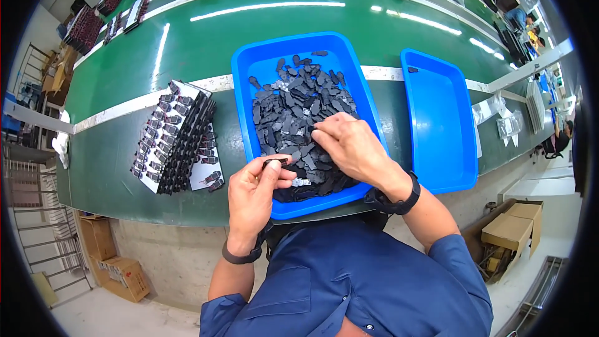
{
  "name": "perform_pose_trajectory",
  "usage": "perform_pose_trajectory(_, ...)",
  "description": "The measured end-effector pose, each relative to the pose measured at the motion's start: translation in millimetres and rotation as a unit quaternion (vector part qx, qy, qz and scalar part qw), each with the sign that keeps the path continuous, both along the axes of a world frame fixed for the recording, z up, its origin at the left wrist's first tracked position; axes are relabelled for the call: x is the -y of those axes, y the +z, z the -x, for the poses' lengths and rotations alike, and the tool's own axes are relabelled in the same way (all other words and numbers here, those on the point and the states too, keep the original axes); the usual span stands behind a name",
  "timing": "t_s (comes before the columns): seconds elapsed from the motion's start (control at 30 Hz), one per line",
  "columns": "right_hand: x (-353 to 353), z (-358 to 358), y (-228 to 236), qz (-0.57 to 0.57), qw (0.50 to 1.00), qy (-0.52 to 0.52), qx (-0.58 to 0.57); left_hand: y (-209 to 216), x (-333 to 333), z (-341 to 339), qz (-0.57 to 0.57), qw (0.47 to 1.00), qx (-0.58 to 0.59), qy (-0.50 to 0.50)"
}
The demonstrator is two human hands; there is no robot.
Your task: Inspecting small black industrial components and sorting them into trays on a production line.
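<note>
Left hand point(251, 196) is pinching a small black part point(276, 162) over the near side of the blue tray point(239, 97). Right hand point(352, 146) is bunching its fingertips at the pile point(306, 87); can't tell if it's gripping anything. Risk: fingertip pinch slipping, part getting lost among lookalikes. Forearms are angling inward, left fingers curling. Stacked white sheets point(163, 137) are sitting left.

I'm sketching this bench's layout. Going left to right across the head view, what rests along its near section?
Stack of white boards bearing black parts → blue tray heaped with black pieces → second blue tray with a dark piece → clear plastic packaging.
</note>
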State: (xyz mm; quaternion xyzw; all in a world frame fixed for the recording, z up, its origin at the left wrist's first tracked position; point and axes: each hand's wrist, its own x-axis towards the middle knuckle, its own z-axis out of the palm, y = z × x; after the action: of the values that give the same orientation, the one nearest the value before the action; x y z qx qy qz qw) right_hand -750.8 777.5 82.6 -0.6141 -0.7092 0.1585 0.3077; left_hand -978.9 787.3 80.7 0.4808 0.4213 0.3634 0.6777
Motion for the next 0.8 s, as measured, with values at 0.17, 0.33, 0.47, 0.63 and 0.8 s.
perform_pose_trajectory(0.17, 15, -6, 39, 0.119, 0.976, -0.095, -0.155, 3, -2, -3, 0.038, 0.998, 0.05, -0.016)
perform_pose_trajectory(0.33, 22, -18, 23, 0.134, 0.96, -0.091, -0.231, 3, -1, -10, 0.037, 0.997, 0.06, -0.026)
perform_pose_trajectory(0.47, 33, -23, 27, 0.209, 0.924, -0.072, -0.311, 5, 3, -13, 0.019, 0.999, 0.037, -0.021)
perform_pose_trajectory(0.63, 36, -17, 20, 0.182, 0.874, -0.045, -0.449, 7, 5, -19, 0.002, 1.0, 0.013, 0.003)
perform_pose_trajectory(0.8, 42, -13, 22, 0.211, 0.89, -0.014, -0.405, 0, 5, -23, 0.005, 1.0, 0.003, 0.005)
